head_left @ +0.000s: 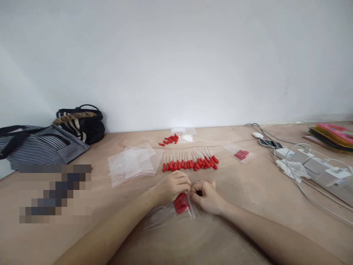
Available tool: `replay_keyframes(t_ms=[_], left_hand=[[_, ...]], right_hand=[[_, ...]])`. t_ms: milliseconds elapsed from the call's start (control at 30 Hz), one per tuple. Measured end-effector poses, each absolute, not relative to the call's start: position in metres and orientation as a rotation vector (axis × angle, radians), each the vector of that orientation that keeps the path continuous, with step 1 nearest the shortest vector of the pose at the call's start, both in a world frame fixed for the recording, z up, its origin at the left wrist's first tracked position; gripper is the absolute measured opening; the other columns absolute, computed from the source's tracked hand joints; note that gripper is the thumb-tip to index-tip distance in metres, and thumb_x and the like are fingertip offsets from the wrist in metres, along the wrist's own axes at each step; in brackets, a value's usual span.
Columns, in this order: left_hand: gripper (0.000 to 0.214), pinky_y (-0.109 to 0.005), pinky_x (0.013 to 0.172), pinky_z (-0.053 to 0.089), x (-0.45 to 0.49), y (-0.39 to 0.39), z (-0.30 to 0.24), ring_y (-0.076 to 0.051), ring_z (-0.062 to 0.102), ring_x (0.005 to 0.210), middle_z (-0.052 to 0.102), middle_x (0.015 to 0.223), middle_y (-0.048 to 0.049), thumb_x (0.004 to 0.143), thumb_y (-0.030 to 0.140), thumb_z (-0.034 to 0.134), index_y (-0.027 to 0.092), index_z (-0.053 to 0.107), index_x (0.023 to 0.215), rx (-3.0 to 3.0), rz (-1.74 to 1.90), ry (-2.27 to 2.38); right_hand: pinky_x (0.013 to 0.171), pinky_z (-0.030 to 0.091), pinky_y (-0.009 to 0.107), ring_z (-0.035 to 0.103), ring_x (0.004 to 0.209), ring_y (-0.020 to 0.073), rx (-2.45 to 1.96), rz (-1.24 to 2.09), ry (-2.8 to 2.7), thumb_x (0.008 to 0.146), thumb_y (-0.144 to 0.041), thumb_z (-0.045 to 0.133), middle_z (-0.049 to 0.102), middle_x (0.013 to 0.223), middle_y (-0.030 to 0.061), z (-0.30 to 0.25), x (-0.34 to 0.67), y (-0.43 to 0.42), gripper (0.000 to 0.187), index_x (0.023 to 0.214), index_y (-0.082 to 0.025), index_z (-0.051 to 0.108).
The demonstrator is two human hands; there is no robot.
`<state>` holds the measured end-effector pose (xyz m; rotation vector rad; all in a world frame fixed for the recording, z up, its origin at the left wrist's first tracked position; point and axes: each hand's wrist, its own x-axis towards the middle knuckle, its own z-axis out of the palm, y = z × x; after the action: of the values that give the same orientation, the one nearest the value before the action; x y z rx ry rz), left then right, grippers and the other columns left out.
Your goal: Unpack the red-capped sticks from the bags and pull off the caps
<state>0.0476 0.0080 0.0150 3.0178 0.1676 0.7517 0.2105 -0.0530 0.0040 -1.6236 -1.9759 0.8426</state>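
Low in the middle of the head view lies a clear zip bag [162,217] with red-bulbed droppers [180,203] inside. My left hand [175,186], its fingers closed, grips the bag near its opening edge. Against the same edge my right hand [206,195] is pinched shut; its fingertips are partly hidden. Just beyond my hands, several droppers [190,163] with red rubber bulbs lie in a row, bulbs towards me. A stack of flat clear zip bags [135,165] is to their left. On the right lies another zip bag [238,151] holding red-bulbed droppers.
Loose red bulbs [171,139] lie at the back beside a clear packet [186,137]. A striped bag [44,145] and a dark bag [85,125] stand left. Chargers [317,167], cables, a crumpled tissue [292,168] and colourful sheets [332,136] occupy the right. A blurred patch covers something left.
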Motion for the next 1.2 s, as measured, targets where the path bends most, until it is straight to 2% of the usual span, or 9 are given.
replay_keyframes(t_ms=[133,267,400,500,567,667,800,1000,1200], left_hand=[[0.023,-0.028,0.077,0.042,0.047,0.007,0.017,-0.015,0.053,0.081,0.064,0.082,-0.0050,0.085,0.008,0.037,0.016,0.053,0.071,2.995,0.702,0.131],[0.022,-0.030,0.083,0.042,0.044,0.010,0.027,-0.016,0.053,0.088,0.062,0.082,-0.0053,0.086,0.009,0.037,0.016,0.054,0.075,2.912,0.709,0.181],[0.016,-0.034,0.093,0.039,0.033,0.004,0.033,-0.019,0.049,0.106,0.059,0.105,-0.0085,0.088,0.022,0.042,0.018,0.056,0.095,2.828,0.609,0.384],[0.055,-0.042,0.098,0.036,0.017,-0.013,0.024,-0.026,0.040,0.118,0.044,0.129,-0.0138,0.082,0.041,0.051,0.018,0.033,0.129,2.714,0.576,0.717],[0.080,-0.047,0.099,0.034,0.007,-0.028,0.014,-0.031,0.036,0.122,0.036,0.136,-0.0160,0.075,0.051,0.056,0.018,0.019,0.137,2.673,0.513,0.850],[0.084,-0.051,0.098,0.032,0.000,-0.043,0.001,-0.034,0.033,0.124,0.033,0.138,-0.0159,0.074,0.050,0.056,0.021,0.012,0.139,2.642,0.402,0.944],[0.077,-0.048,0.097,0.035,0.004,-0.041,-0.002,-0.030,0.038,0.121,0.041,0.133,-0.0127,0.075,0.040,0.058,0.024,0.017,0.137,2.593,0.461,0.885],[0.071,-0.043,0.095,0.039,0.015,-0.027,0.009,-0.026,0.046,0.115,0.046,0.129,-0.0102,0.072,0.034,0.061,0.023,0.027,0.133,2.523,0.469,0.821],[0.060,-0.040,0.094,0.040,0.019,-0.031,0.012,-0.024,0.050,0.110,0.053,0.122,-0.0079,0.071,0.028,0.061,0.023,0.037,0.126,2.533,0.563,0.833]], right_hand=[[0.079,0.024,0.034,0.051,0.069,0.0136,-1.716,0.806,-1.917,0.068,-0.015,0.046,0.060,0.061,-0.0040,0.003,0.208,-0.052,0.017,0.052,-0.016,0.053],[0.083,0.023,0.037,0.054,0.072,0.0144,-1.682,0.864,-1.873,0.068,-0.015,0.046,0.065,0.069,-0.0042,0.004,0.211,-0.051,0.018,0.056,-0.019,0.059],[0.085,0.022,0.038,0.054,0.069,0.0135,-1.704,0.889,-1.830,0.067,-0.018,0.048,0.066,0.069,-0.0042,0.004,0.215,-0.050,0.017,0.057,-0.021,0.062],[0.084,0.024,0.038,0.053,0.065,0.0123,-1.747,0.845,-1.780,0.066,-0.021,0.051,0.064,0.065,-0.0040,0.001,0.220,-0.049,0.012,0.061,-0.021,0.062],[0.082,0.026,0.037,0.051,0.063,0.0119,-1.750,0.802,-1.749,0.063,-0.022,0.056,0.062,0.065,-0.0043,-0.001,0.224,-0.047,0.009,0.070,-0.021,0.062],[0.079,0.027,0.036,0.052,0.068,0.0138,-1.691,0.747,-1.806,0.062,-0.021,0.059,0.060,0.066,-0.0035,-0.002,0.228,-0.046,0.012,0.073,-0.020,0.062],[0.081,0.025,0.037,0.052,0.081,0.0178,-1.547,0.752,-1.990,0.068,-0.022,0.057,0.061,0.070,-0.0011,0.000,0.231,-0.047,0.009,0.070,-0.023,0.066],[0.080,0.026,0.036,0.052,0.076,0.0168,-1.513,0.808,-2.043,0.074,-0.038,0.058,0.060,0.069,-0.0018,0.003,0.239,-0.046,0.019,0.084,-0.025,0.067],[0.076,0.026,0.030,0.049,0.074,0.0147,-1.500,0.874,-2.120,0.050,-0.040,0.075,0.054,0.069,-0.0050,0.007,0.243,-0.044,0.034,0.075,-0.021,0.062]])
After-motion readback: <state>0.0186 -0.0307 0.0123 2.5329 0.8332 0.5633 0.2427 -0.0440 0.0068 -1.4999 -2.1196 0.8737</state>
